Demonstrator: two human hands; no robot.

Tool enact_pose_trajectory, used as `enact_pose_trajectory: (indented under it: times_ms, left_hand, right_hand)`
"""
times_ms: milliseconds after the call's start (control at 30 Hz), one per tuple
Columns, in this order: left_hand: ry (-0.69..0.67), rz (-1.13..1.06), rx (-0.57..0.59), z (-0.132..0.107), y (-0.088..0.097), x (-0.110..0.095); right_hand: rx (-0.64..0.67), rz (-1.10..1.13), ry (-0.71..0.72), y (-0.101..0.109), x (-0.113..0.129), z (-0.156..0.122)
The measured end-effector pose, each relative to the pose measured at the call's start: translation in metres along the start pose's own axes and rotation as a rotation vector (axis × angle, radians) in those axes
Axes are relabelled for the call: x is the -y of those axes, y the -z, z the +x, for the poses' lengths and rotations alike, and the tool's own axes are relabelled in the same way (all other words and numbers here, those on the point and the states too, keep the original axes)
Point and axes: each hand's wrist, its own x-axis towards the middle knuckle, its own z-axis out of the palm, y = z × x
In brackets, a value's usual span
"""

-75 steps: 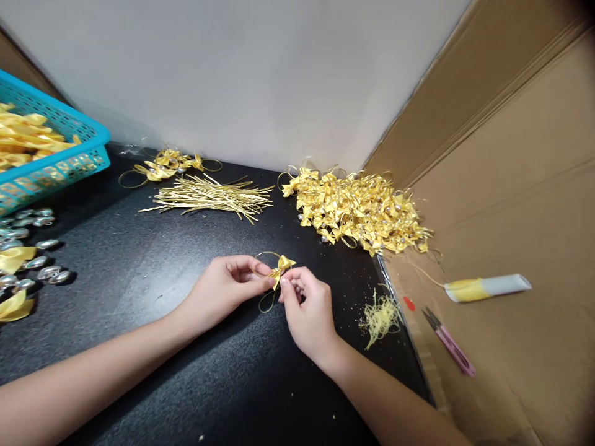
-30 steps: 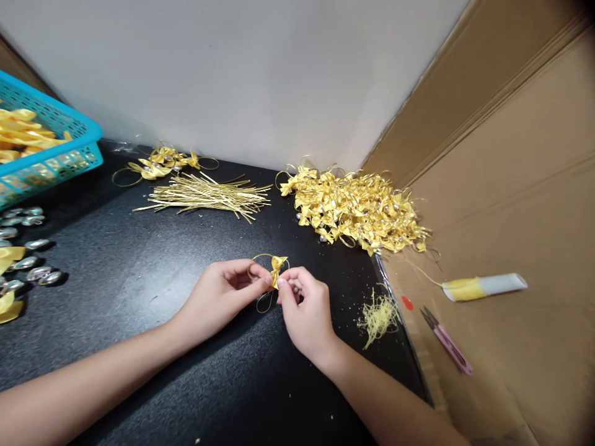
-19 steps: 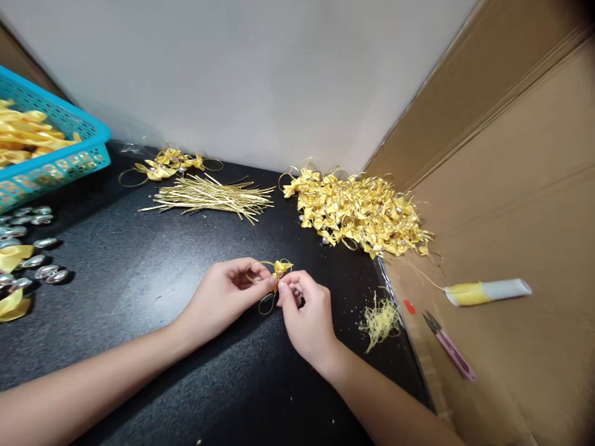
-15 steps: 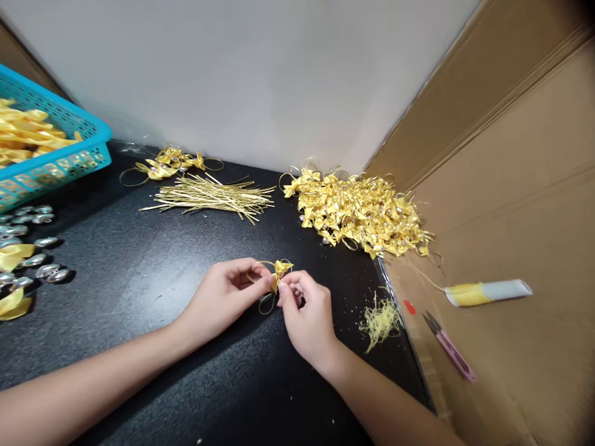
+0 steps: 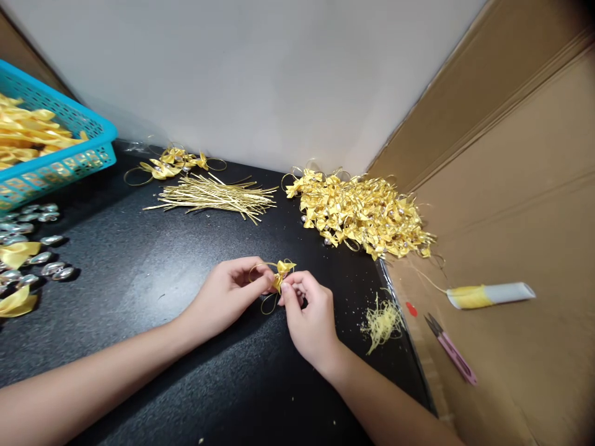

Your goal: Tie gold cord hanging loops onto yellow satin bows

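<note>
One yellow bow point(image 5: 285, 267) over the tabletop point(image 5: 139, 266), between both hands, with thin gold loops point(image 5: 268, 311) beside and below. Also to count: one blue basket point(image 5: 110, 132), one pair of pink-handled snips point(image 5: 452, 350), one white-and-yellow tube point(image 5: 490, 296), one red scrap point(image 5: 411, 309), one tangle of pale thread point(image 5: 383, 322), two loose yellow ribbons point(image 5: 18, 254) among silver beads point(image 5: 52, 269). Too many to count: gold strips point(image 5: 216, 196) in a loose bundle, bows in the large heap point(image 5: 360, 214); just behind the strips, a smaller cluster point(image 5: 170, 164), too tangled for a sure number. Cut off by the left edge: the basket and some beads. Under fingertips: part of the held bow. Left grip point(image 5: 271, 280): thumb and forefinger pinched on the bow's left side, barely parted. Right grip point(image 5: 284, 287): similarly narrow, thumb and forefinger on its lower right, other fingers curled and partly hidden.
</note>
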Motion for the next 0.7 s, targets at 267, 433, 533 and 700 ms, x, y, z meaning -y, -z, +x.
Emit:
enact_pose_trajectory:
  times_ms: [267, 433, 533, 700]
  left_hand:
    - [0.016, 0.019, 0.026, -0.0026, -0.0012, 0.0017]
    - [0.073, -0.097, -0.006, -0.0004, -0.0011, -0.0009]
    - [0.162, -0.18, 0.008, 0.0016, 0.0005, -0.0032]
    - [0.278, -0.175, 0.148, 0.0018, 0.0031, -0.0079]
  right_hand:
    - [0.008, 0.005, -0.02, 0.0001, -0.0016, 0.001]
    - [0.004, 0.048, -0.041, 0.0004, -0.0025, 0.0009]
    - [0.002, 0.064, -0.055, 0.0008, -0.003, 0.0004]
    - [-0.006, 0.053, -0.054, 0.0008, -0.0038, -0.0009]
